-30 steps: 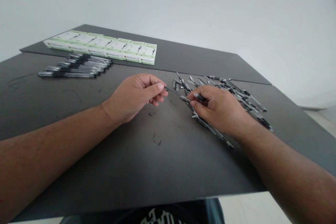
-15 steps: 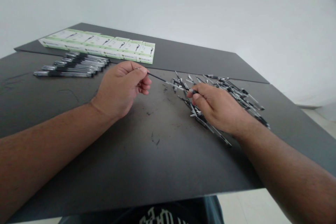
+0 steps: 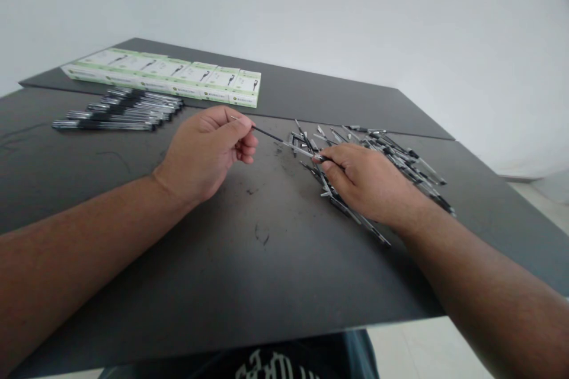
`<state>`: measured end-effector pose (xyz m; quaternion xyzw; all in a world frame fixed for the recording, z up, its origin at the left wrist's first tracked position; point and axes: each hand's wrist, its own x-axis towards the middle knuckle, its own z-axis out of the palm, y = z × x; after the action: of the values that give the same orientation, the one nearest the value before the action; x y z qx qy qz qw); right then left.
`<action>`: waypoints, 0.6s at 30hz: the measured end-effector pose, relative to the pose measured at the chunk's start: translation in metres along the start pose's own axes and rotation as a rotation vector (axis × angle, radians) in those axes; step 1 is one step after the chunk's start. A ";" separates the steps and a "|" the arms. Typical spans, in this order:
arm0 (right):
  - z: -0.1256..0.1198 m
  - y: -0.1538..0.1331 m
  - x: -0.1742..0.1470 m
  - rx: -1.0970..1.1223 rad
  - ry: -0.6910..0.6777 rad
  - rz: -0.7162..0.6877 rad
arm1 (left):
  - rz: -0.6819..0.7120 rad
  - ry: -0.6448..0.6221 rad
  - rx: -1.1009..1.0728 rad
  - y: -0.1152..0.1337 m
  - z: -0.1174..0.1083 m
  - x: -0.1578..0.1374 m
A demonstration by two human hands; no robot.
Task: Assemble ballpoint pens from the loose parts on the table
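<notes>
Between thumb and fingers, my left hand [image 3: 213,145] pinches a thin pen refill [image 3: 268,133]. Its metal tip points left past the thumb, and its clear tail slants down to the right. My right hand [image 3: 362,177] is closed round a pen barrel [image 3: 326,159] with a dark grip, mostly hidden by the fingers. The refill's tail meets the barrel's open end at the right fingertips; how far inside it reaches, I cannot tell. Under and around the right hand lies a loose heap of pen parts [image 3: 411,169], clear and black.
A row of black-gripped pens [image 3: 120,111] lies at the left. Behind it stand several white and green pen boxes [image 3: 208,81] side by side. The dark table [image 3: 213,290] has ink marks, and a seam runs across it. A pale wall [image 3: 311,12] rises behind.
The right fingers have shifted slightly, bringing the barrel's end in line with the refill's tail. My left hand keeps its pinch, almost in the same place.
</notes>
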<state>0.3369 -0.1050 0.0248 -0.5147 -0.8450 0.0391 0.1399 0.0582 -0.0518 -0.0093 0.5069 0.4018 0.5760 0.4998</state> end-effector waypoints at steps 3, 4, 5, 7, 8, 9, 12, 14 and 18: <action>0.000 0.000 0.000 -0.007 -0.008 -0.005 | -0.004 -0.007 0.001 0.000 0.000 0.000; 0.000 0.000 0.000 -0.005 -0.011 -0.005 | -0.007 -0.010 0.006 0.000 0.000 0.000; 0.000 0.000 -0.001 -0.005 -0.015 -0.005 | -0.009 -0.014 0.011 0.000 0.000 0.000; 0.000 0.000 -0.001 -0.004 -0.020 -0.001 | -0.012 -0.018 0.021 0.001 0.000 -0.001; 0.000 0.000 -0.001 -0.004 -0.021 0.001 | -0.011 -0.016 0.024 0.001 0.000 -0.001; 0.000 0.000 -0.001 -0.003 -0.022 0.002 | -0.011 -0.016 0.027 0.001 0.001 -0.002; 0.000 -0.002 0.000 -0.005 -0.033 0.008 | -0.005 -0.014 0.030 0.001 0.001 -0.002; -0.001 -0.003 0.000 -0.012 -0.043 0.015 | 0.000 -0.017 0.026 0.000 0.000 -0.001; -0.002 -0.003 0.000 -0.017 -0.042 0.024 | -0.004 -0.022 0.019 -0.001 -0.001 -0.001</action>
<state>0.3344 -0.1065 0.0275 -0.5251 -0.8418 0.0442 0.1171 0.0575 -0.0525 -0.0102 0.5172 0.4029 0.5654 0.5005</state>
